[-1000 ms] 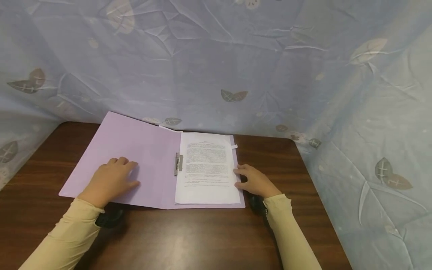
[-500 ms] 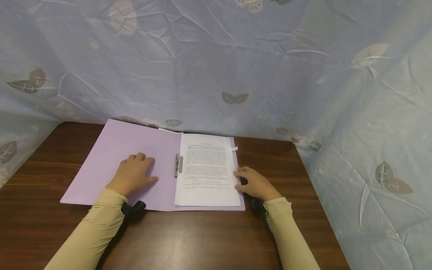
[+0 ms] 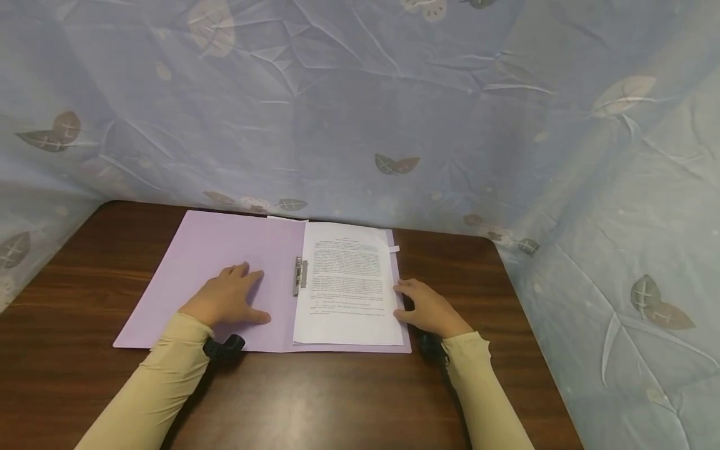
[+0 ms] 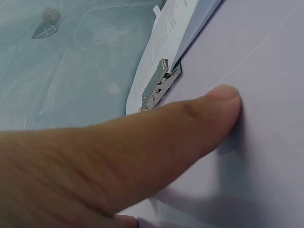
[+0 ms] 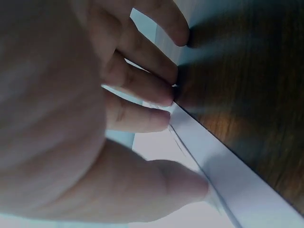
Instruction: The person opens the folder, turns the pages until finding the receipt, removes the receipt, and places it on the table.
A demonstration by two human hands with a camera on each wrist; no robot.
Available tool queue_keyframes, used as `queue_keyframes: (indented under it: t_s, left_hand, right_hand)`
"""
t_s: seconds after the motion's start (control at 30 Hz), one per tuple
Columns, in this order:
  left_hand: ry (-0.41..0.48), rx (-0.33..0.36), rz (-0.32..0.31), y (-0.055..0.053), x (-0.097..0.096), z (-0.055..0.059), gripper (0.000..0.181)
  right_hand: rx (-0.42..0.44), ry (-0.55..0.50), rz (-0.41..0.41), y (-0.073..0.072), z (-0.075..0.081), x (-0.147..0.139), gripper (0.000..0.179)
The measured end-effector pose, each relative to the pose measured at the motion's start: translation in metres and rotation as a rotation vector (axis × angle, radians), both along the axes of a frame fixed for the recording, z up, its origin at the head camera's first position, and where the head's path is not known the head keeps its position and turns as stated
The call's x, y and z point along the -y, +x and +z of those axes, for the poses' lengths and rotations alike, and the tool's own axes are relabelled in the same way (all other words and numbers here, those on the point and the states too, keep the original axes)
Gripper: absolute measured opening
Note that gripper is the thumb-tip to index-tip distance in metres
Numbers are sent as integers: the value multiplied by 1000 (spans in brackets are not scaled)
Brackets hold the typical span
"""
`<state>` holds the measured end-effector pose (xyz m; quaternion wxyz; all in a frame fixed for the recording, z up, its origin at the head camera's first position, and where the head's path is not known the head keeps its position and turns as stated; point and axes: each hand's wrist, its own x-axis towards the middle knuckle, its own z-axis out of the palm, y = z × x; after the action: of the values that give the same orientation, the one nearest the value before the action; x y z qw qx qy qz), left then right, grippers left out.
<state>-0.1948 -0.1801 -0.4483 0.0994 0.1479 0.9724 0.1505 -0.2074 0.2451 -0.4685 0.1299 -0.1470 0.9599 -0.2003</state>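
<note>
A light purple folder (image 3: 208, 247) lies spread on the table. On its right half sits a stack of printed papers (image 3: 349, 325), beside a metal clip (image 3: 298, 276) near the spine. My left hand (image 3: 227, 297) rests on the left cover with fingers spread; in the left wrist view its thumb (image 4: 190, 118) is extended over the purple surface. At the stack's right edge is my right hand (image 3: 430, 309), its relaxed fingers touching the paper. The right wrist view has the thumb (image 5: 175, 183) on the paper edge, next to the exposed purple border (image 5: 232, 173).
A small white tab (image 3: 394, 249) sticks out at the right of the stack. The brown wooden table (image 3: 315, 406) extends in front of the folder. Patterned blue-grey cloth (image 3: 337, 112) hangs behind the table and along its sides.
My left hand has slid rightward over the cover toward the spine. The cover's far left corner has come down and the cover lies flatter. My right hand has stayed at the paper edge.
</note>
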Motion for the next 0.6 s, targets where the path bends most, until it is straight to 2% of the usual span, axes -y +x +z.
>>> queue_keyframes:
  t_s: [0.3,0.6]
  left_hand:
    - [13,-3,-12,0,1,-4,103]
    - [2,9,-4,0,-1,-2,103]
  right_hand:
    - [-29,35,23,3,0,1,64]
    - [-34,37,20,4,3,4,63]
